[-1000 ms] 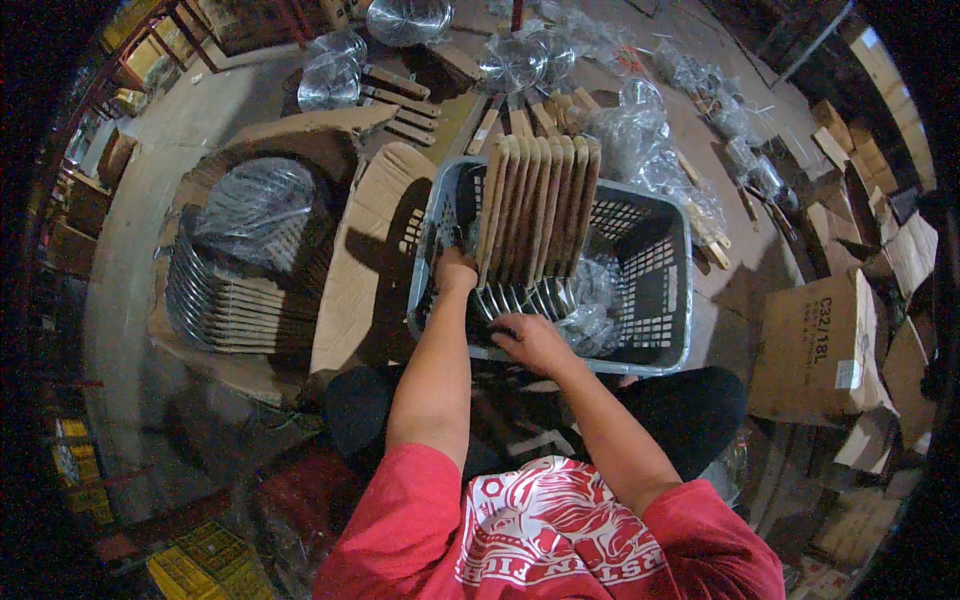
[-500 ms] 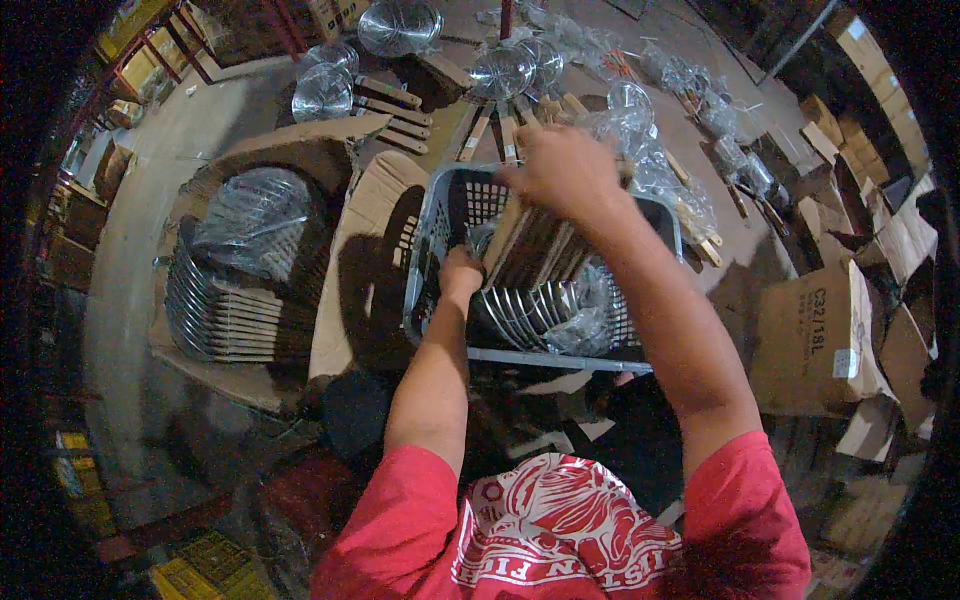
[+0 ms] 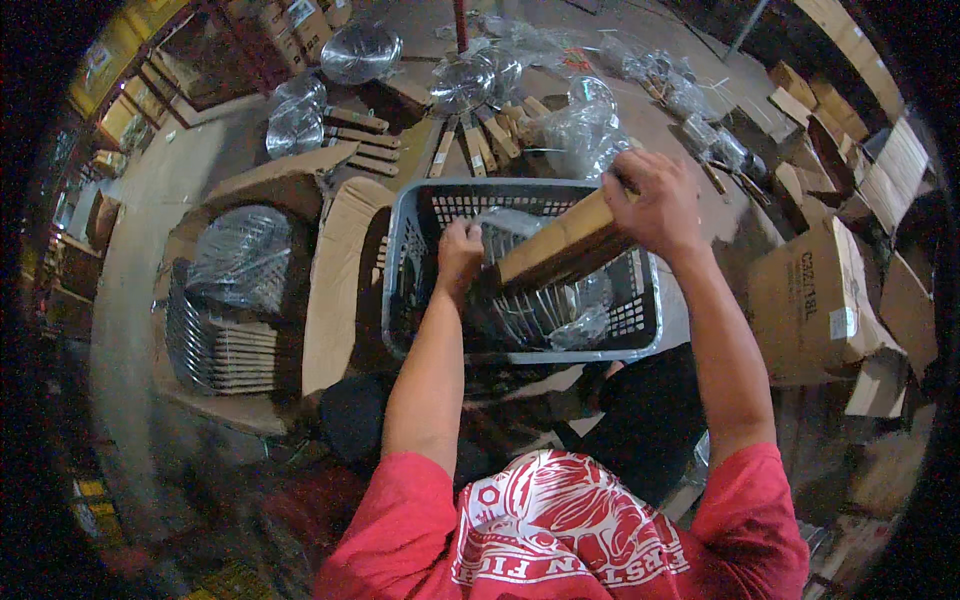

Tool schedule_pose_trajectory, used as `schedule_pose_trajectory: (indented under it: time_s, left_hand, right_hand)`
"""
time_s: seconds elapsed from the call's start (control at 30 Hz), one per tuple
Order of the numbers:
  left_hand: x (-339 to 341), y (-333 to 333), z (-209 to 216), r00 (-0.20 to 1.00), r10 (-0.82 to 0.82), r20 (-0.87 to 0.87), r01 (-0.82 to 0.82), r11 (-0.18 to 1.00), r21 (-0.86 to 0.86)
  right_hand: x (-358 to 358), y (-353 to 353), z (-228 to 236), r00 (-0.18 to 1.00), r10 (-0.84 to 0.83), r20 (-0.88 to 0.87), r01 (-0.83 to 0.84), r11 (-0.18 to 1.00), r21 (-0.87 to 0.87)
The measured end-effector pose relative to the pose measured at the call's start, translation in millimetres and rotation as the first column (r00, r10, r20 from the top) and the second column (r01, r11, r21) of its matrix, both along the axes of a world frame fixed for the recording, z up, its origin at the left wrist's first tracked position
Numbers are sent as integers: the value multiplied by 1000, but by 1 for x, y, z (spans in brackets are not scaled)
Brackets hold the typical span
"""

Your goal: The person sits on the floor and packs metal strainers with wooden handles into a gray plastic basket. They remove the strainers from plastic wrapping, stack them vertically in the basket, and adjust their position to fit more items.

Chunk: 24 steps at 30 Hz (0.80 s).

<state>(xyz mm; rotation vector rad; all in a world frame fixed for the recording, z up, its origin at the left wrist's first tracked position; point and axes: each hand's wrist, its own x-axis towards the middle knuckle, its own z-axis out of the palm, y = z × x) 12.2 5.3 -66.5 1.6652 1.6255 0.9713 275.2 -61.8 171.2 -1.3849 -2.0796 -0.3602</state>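
A grey plastic basket (image 3: 655,300) stands in front of me, holding nested round metal-headed tools (image 3: 530,312) with wooden handles, partly in clear plastic wrap. My right hand (image 3: 660,200) grips the upper end of a thick bundle of flat wooden handles (image 3: 565,242), which slants up over the basket's right side. Inside the left part of the basket is my left hand (image 3: 462,255), its fingers curled close to the bundle's lower end. Whatever those fingers hold, if anything, is hidden.
An open cardboard box (image 3: 335,290) at left holds similar stacked, wrapped tools (image 3: 240,255). More wooden-handled tools (image 3: 465,85) lie on the floor beyond the basket, with plastic-wrapped bundles (image 3: 690,100) farther right. Cardboard cartons (image 3: 800,300) crowd the right side.
My right hand has moved right, tilting the bundle of handles from steep to slanting rightward. My left hand stays in the basket's left part. The whole view has shifted slightly.
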Motion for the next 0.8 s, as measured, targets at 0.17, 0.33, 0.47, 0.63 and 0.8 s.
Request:
schedule_pose_trajectory:
  time_s: [0.17,0.33,0.47,0.63,0.8]
  left_hand:
    - [7,21,44,978,-88,-191,91,996,8]
    - [9,22,91,889,-122,-442,159,986,49]
    - [12,18,120,714,-354,-604,452,892,12]
    - [-7,0,110,847,-506,-161,528,769,361]
    - [-32,21,65,754,-582,-305,599,800,-48]
  right_hand:
    - [-1,-14,-2,999,32,29,-32,999,26]
    - [2,-12,-1,999,-45,15,45,999,17]
    - [2,-8,-3,998,-56,-8,56,998,3]
    - [-9,-3,-8,1000,-19,9,19,998,66]
    - [-25,-6,-12,998,35,58,-37,999,26]
